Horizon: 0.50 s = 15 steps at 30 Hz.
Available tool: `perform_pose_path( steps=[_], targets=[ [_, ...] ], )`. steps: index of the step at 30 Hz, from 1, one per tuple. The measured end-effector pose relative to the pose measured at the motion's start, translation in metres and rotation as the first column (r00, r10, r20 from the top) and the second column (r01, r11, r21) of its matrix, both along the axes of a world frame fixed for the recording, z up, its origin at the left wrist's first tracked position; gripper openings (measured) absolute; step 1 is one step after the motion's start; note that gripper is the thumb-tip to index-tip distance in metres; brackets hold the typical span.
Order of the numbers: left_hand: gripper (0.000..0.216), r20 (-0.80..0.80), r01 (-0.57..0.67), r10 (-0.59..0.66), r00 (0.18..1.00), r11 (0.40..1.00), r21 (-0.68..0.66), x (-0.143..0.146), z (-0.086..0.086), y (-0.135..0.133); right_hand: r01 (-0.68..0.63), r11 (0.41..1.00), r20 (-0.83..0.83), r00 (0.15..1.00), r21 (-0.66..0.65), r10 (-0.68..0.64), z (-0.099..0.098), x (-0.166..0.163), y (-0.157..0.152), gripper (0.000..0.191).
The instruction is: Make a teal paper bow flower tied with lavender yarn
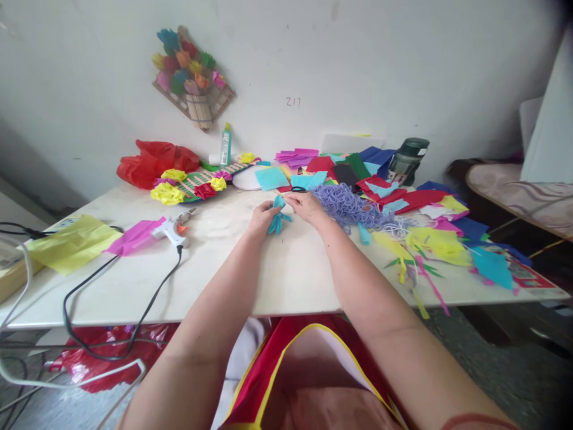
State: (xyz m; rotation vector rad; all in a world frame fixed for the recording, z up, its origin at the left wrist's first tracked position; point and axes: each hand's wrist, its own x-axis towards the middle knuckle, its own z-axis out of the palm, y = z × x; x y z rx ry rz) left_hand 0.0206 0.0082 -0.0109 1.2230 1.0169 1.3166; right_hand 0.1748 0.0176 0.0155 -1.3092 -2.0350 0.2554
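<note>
In the middle of the white table (219, 286), my left hand (262, 220) pinches a light-blue crepe paper flower (278, 220) whose strips fan downward. My right hand (305, 206) is closed beside the flower's upper end, its fingertips at the paper; what it pinches is too small to make out. Just behind my right hand shows a black loop (298, 189), perhaps a scissors handle. A tangled heap of lavender yarn (347, 206) lies to the right of that hand. Light-blue paper sheets (272, 178) lie beyond both hands.
A white glue gun (172, 230) rests at left on pink paper (134, 237), its black cord hanging over the front edge. Behind it is a green piece with yellow and red paper flowers (199, 184). Paper scraps (441, 245) and a dark bottle (407, 161) stand right.
</note>
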Motion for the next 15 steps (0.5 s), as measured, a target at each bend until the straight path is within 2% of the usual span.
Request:
perform_pose_path(
  steps=[5, 10, 15],
  targets=[
    [0.024, -0.01, 0.022, -0.022, 1.0, 1.0, -0.002, -0.0014, 0.0021, -0.0031, 0.074, 0.997, 0.032, 0.997, -0.006, -0.074, -0.0021, 0.0004, 0.0047, 0.032],
    [0.033, -0.021, 0.066, -0.067, 0.998, 0.998, -0.021, 0.0002, 0.0061, -0.0072, 0.027, 1.0, 0.012, 1.0, 0.015, -0.027, -0.0038, 0.0024, 0.0071, 0.029],
    [0.039, -0.037, 0.097, -0.099, 0.994, 0.993, -0.064, -0.0004, 0.0058, -0.0079, 0.053, 0.999, 0.018, 0.998, -0.006, -0.053, 0.0021, 0.0031, -0.0016, 0.031]
  ],
)
